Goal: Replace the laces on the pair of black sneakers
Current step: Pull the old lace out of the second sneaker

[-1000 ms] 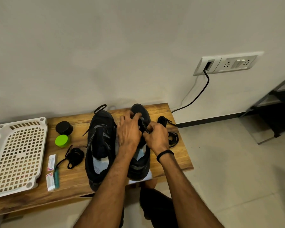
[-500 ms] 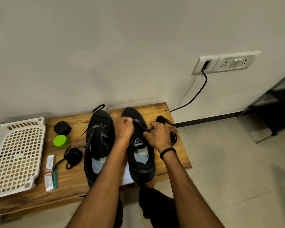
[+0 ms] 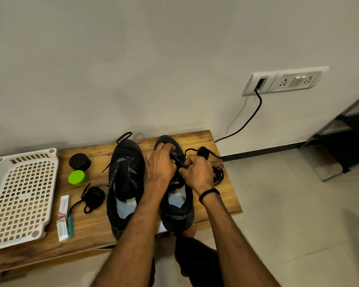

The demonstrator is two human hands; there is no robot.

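Head view: worked sneaker (image 3: 177, 210) and second sneaker (image 3: 125, 179) lie side by side on surface (image 3: 224, 197), long axes running away from person, toes toward wall. Left hand (image 3: 161, 167) curls over worked sneaker's forefoot, likely steadying it. Right hand (image 3: 197, 176) pinches lace (image 3: 179, 161), probably for threading.

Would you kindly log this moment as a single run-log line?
phase: lacing | left hand: grips right-side sneaker | right hand: pinches black lace | left-side sneaker: beside it on wooden bench
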